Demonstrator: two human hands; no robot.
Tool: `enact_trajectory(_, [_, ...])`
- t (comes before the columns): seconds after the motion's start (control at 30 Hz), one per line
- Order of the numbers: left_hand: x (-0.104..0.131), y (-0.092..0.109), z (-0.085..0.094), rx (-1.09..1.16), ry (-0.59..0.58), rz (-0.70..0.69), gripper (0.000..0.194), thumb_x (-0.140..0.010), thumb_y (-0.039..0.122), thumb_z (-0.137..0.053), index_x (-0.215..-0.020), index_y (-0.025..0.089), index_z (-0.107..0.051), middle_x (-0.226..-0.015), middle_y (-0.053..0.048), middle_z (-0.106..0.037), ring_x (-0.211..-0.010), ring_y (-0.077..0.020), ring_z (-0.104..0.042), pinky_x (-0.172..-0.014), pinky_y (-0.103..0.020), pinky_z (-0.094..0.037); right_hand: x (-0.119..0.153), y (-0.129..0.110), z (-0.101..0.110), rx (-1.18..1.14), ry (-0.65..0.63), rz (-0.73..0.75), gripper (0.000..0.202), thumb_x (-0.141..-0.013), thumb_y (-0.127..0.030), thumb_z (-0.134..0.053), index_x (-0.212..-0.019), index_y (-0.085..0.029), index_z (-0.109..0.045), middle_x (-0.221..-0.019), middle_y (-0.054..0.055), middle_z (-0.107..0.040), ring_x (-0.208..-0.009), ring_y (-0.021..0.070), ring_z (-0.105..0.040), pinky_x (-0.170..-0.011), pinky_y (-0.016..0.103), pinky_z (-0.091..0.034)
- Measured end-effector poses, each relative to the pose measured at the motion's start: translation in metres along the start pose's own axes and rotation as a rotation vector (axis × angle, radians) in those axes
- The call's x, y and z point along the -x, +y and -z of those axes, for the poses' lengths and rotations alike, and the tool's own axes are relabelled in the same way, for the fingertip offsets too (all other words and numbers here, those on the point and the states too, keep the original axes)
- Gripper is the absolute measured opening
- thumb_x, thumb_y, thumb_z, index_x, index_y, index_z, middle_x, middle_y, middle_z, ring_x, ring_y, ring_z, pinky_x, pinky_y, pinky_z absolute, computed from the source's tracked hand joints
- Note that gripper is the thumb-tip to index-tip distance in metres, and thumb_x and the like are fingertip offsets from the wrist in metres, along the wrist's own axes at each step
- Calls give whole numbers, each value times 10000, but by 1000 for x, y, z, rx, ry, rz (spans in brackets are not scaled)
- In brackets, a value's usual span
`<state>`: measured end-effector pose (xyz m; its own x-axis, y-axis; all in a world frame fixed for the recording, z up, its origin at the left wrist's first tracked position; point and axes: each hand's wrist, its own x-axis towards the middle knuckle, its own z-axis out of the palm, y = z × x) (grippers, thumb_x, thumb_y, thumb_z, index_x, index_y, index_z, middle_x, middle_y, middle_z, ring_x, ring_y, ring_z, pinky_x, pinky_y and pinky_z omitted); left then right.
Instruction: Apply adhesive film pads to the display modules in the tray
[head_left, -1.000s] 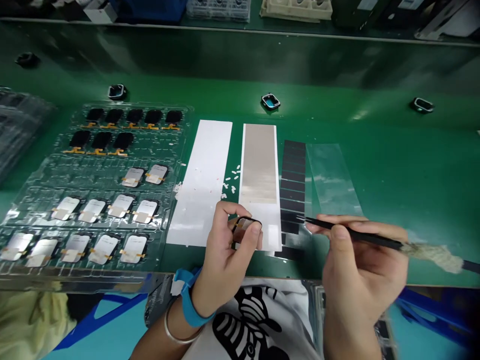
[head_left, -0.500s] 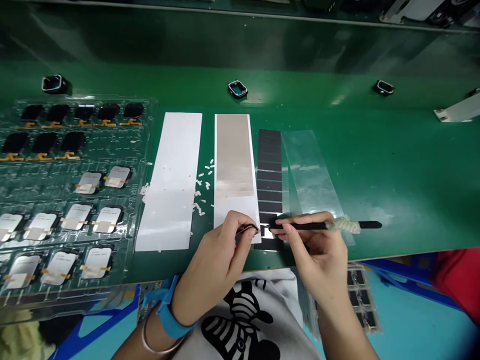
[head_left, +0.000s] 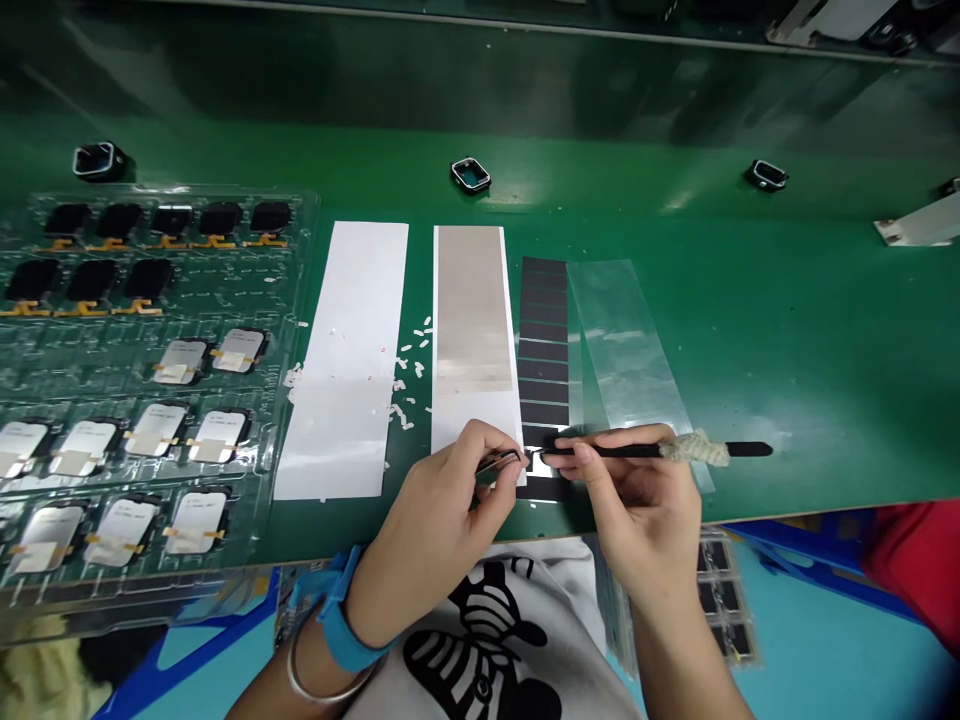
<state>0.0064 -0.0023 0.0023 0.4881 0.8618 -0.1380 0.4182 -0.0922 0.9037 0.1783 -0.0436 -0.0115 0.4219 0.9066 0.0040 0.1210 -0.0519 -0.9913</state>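
Observation:
My left hand [head_left: 450,490] pinches a small watch screen [head_left: 498,462] between thumb and fingers, its dark edge tilted up and most of it hidden by the fingers. My right hand [head_left: 637,490] is closed round black tweezers [head_left: 634,451] with a pale wrapping [head_left: 694,449] near the rear end. Their tip points left, close to the screen's right edge; whether they touch is too small to tell. Beneath the hands lie a strip of black adhesive pieces [head_left: 544,350] and a white sheet with a grey-beige band [head_left: 472,310].
On the left, a clear plastic tray [head_left: 247,285] holds several watch screens [head_left: 196,520]. Beside it lie a white sheet [head_left: 345,350] and white scraps [head_left: 405,370]. A clear film [head_left: 630,330] is at right. Watch frames [head_left: 471,176] stand along the back.
The watch screen in my left hand has tilted slightly, showing more of its face. Both hands keep their grips, and the tweezers stay close to the screen's edge.

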Motion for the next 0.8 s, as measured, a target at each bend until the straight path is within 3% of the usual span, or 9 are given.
enact_trajectory(0.17, [2,1,4,80,117,-23,77,-943,283,-597,-968,272,-669,-811,5,-695,-612,-120,-591,-500,-219,-443,-1,-8,2,-116,119,59,156,-870,-155,-678,-931,-223,-552,-842,17,-734,-666,168,-750,-590,246,-650])
enact_trajectory(0.3, [1,5,8,117,176,-89,195,-949,244,-597,-1098,309,-705,-928,6,-737,-760,-128,-652,-624,-213,-516,5,-33,-10,-265,205,281,178,-882,-77,-628,-949,-222,-550,-812,-12,-698,-759,158,-741,-733,326,-669])
enact_trajectory(0.4, [-1,5,9,50,226,-178,341,-969,201,-546,-1282,308,-626,-918,-15,-716,-666,-116,-584,-578,-231,-471,10,-47,-27,-276,74,389,272,-886,-27,-577,-1032,-249,-523,-878,-2,-707,-817,181,-736,-787,421,-668])
enact_trajectory(0.5, [-4,4,8,16,244,-236,462,-985,157,-470,-1419,312,-500,-926,-28,-666,-610,-114,-491,-546,-247,-414,11,-47,-41,-231,-4,427,337,-865,17,-548,-1049,-261,-500,-945,14,-705,-912,205,-733,-776,425,-672])
enact_trajectory(0.8, [-6,0,7,109,232,-238,497,-1027,254,-383,-1519,305,-342,-976,-52,-576,-816,-176,-554,-711,-316,-467,6,-34,-58,-227,51,465,327,-845,30,-565,-1018,-232,-472,-904,6,-669,-854,188,-727,-776,441,-681])
